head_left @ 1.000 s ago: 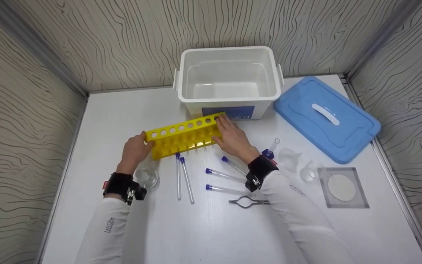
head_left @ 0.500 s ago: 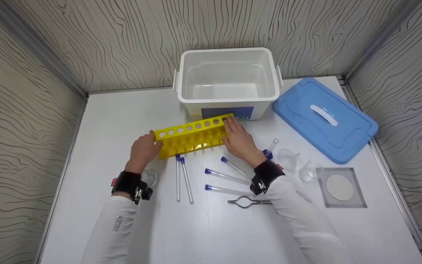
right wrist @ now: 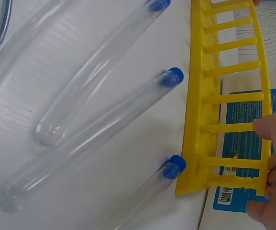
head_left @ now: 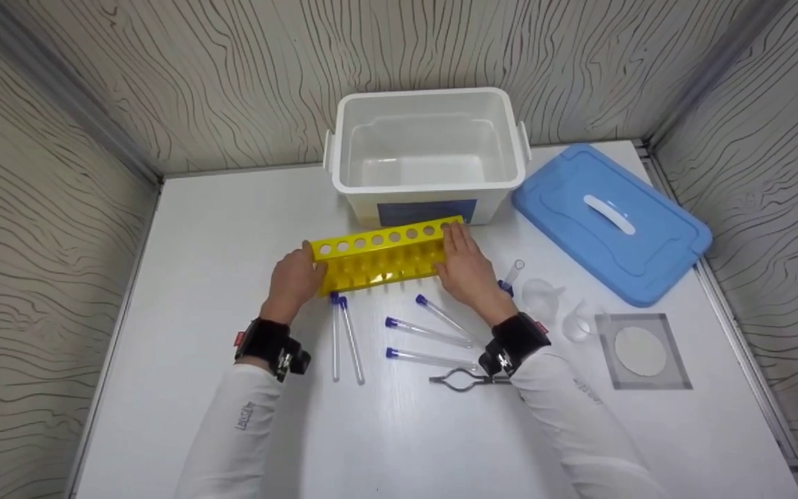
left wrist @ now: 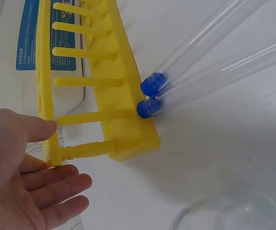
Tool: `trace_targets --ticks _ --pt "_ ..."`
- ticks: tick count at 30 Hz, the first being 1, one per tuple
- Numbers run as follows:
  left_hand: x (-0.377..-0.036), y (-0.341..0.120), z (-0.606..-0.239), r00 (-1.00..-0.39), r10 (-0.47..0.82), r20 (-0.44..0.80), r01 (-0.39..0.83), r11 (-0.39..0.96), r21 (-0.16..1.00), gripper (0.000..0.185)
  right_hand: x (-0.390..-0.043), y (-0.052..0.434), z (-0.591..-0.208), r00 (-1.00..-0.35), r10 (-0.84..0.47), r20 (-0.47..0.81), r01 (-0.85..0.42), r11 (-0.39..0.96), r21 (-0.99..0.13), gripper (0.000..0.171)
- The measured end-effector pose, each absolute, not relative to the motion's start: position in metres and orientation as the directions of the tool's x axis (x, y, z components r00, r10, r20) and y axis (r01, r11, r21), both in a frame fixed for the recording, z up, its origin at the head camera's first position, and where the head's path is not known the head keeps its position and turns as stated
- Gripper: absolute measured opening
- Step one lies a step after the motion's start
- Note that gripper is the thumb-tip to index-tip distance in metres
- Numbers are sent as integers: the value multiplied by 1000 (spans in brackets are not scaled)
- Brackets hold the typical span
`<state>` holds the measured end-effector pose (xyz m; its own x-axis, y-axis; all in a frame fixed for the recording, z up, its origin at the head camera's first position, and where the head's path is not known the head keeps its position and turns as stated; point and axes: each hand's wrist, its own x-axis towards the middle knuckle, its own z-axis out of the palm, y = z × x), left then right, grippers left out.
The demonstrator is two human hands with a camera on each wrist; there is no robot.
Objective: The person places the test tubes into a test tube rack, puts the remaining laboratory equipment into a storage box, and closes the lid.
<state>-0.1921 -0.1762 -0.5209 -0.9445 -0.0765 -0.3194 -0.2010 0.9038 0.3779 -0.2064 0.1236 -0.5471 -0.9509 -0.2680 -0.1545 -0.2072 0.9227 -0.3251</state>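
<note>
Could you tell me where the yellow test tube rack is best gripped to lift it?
Probably by its two short ends, from either side: the yellow test tube rack is long and narrow, and the left hand and right hand already bracket those ends.

White tabletop [head_left: 219, 229], enclosed by wood-grain patterned walls [head_left: 46, 229].

- Open white plastic storage box with side latches and a blue label [head_left: 428, 149], at the back centre.
- Blue rectangular plastic lid with a white handle [head_left: 610, 223], lying flat just right of the box.
- Five clear test tubes with blue caps: two side by side [head_left: 343, 339], three fanned out to their right [head_left: 430, 333].
- One uncapped clear tube [head_left: 514, 269].
- Clear plastic funnel [head_left: 543, 294]; small clear glass vessel [head_left: 577, 326] beside it.
- White round filter paper on a grey square mat [head_left: 641, 351].
- Metal wire test-tube clamp [head_left: 461, 380], near the front.
- Clear glass dish [left wrist: 233, 213], visible in the left wrist view.
</note>
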Motion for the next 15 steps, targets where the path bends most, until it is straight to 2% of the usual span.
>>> trace_targets --ticks 15 --pt "-188 -154 -531 -959 -117 -259 -232 850 473 64 -189 140 -552 -970 -223 -98 -174 916 -361 71"
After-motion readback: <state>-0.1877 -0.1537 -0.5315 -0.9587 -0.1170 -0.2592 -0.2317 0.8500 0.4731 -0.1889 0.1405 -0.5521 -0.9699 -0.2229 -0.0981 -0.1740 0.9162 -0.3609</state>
